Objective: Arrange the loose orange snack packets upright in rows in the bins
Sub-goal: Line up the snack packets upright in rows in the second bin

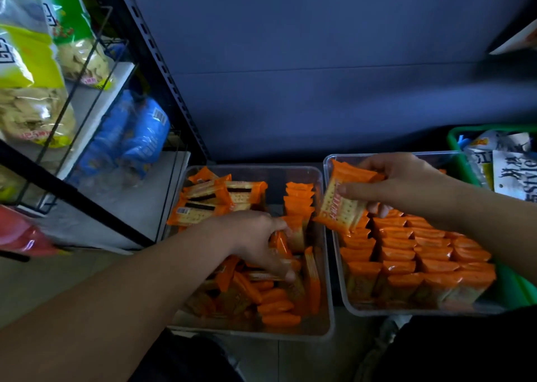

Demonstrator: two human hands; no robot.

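Bins (250,334): two; hands (406,184): two, gripping packets (343,204).

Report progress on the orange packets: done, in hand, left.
Done: the right bin is nearly full of upright rows; the left bin has one short row at its back. In hand: the right hand holds a few packets over the right bin; the left hand reaches into loose packets. Left: the loose heaps in the left bin.
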